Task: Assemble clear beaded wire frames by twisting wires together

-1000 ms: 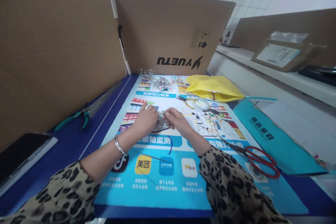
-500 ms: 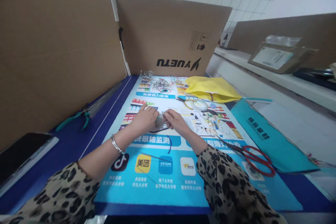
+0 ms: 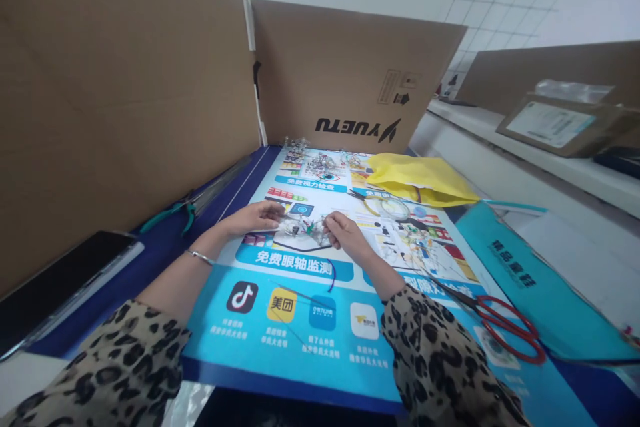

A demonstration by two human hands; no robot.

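A small piece of clear beads on thin wire, with a bit of green in it (image 3: 306,229), spans the gap between my two hands above the printed sheet. My left hand (image 3: 260,217), a silver bangle at its wrist, has its fingers curled together at the left end of the piece. The thumb and fingers of my right hand (image 3: 344,233) pinch the other end. Fine details of the beadwork are blurred. A dark purple cord (image 3: 332,275) lies on the sheet just below the hands.
Red-handled scissors (image 3: 510,328) lie at the right, beside a teal box flap (image 3: 525,280). Teal-handled pliers (image 3: 170,217) and a phone (image 3: 65,280) are at the left. Beyond the hands are a yellow pouch (image 3: 420,177), a wire coil (image 3: 387,205) and beaded pieces (image 3: 320,163). Cardboard walls (image 3: 350,73) stand behind.
My left hand has drawn away to the left from my right hand, and more of the beaded piece shows between them. The whole view has shifted slightly.
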